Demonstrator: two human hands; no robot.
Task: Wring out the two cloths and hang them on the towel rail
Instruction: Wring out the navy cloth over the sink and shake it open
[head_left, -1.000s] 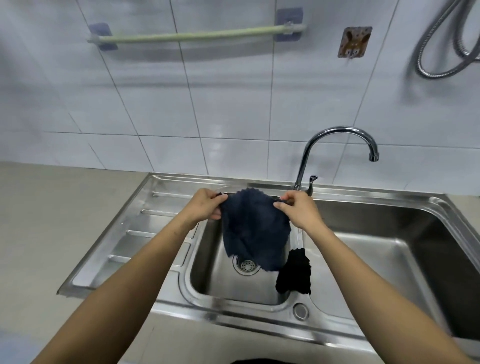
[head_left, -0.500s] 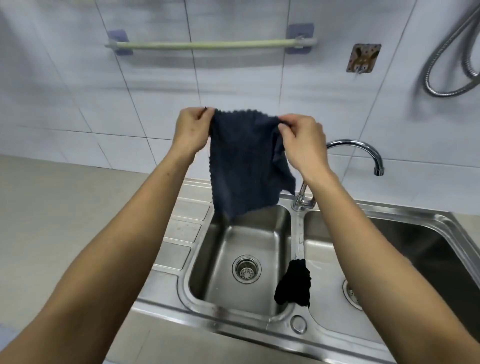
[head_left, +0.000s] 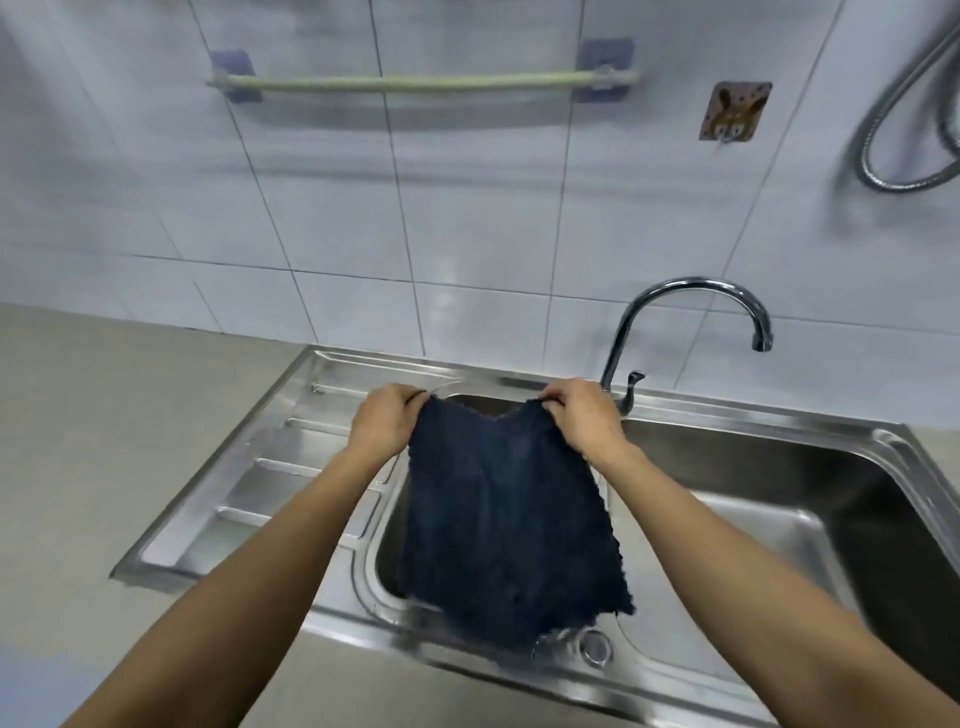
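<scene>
A dark blue cloth (head_left: 509, 519) hangs spread out over the left sink basin. My left hand (head_left: 382, 423) pinches its top left corner and my right hand (head_left: 584, 418) pinches its top right corner. The cloth's lower edge swings toward me over the sink's front rim. The second, black cloth on the divider is hidden behind it. The pale green towel rail (head_left: 421, 81) is high on the tiled wall, bare, well above both hands.
A steel double sink (head_left: 779, 467) with a ribbed drainboard (head_left: 260, 478) on the left. The curved tap (head_left: 691, 312) stands behind the divider, just right of my right hand. A wall hook (head_left: 732, 111) and a metal hose (head_left: 904, 130) hang at upper right.
Both hands brought the blue cloth down from chest height in front of the wall to just above the sink. The cloth has swung toward me and now covers the black cloth.
</scene>
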